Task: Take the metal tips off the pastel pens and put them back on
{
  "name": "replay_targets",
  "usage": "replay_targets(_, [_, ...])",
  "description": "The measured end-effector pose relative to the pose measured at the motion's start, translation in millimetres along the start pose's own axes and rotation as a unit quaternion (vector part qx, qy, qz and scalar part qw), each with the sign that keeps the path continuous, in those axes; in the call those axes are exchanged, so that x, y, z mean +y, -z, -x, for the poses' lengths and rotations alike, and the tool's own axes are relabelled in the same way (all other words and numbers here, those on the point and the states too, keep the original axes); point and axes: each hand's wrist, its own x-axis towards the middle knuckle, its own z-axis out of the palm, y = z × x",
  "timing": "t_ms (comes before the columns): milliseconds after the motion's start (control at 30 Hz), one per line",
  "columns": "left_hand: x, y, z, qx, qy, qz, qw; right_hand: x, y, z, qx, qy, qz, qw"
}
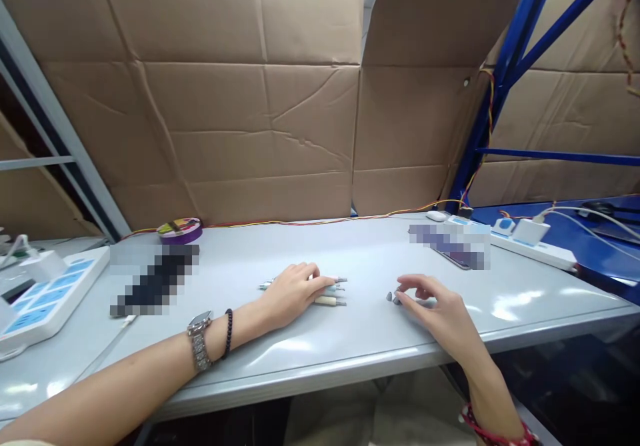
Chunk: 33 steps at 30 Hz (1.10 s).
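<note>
Left hand (295, 291) rests on three pens (326, 301), right hand (443, 309) by two pieces (389, 296).

Glossy tabletop (365, 319), matt cardboard (220, 99)

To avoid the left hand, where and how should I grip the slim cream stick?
Probably pinch the slim cream stick across its visible middle, from the near side: it lies left to right, near side uncovered, the left hand by its left end.

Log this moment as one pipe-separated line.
left hand: over pen-like sticks on table | right hand: at small grey pieces, grip unclear | purple-sided roll: table's far left
</note>
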Motion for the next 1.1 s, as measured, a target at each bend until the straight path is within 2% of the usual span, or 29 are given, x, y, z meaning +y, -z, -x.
replay_targets(233, [0.8,2.0,0.0,-0.014,0.009,0.010,1.000,-1.8,0.7,-0.1,-0.019,0.003,0.044,0.999])
replay_targets(433, [2.6,4.5,-0.4,-0.031,0.011,0.013,0.999,-1.2,-0.6,-2.6,-0.022,0.050,0.063,0.997])
replay_targets(667, [3.3,8.0,-0.1,-0.036,0.008,0.027,0.999,5.7,2.9,-2.2,-0.008,-0.005,0.015,1.000])
replay_targets(833, [4.5,11.4,-0.7,-0.030,0.013,0.036,0.999,8.5,4.3,-3.6,-0.071,-0.007,0.028,0.997])
replay_targets(1100, [4.8,12.1,-0.5,-0.041,0.028,0.056,0.997,9.2,5.0,-3.9,-0.055,-0.010,0.029,0.998])
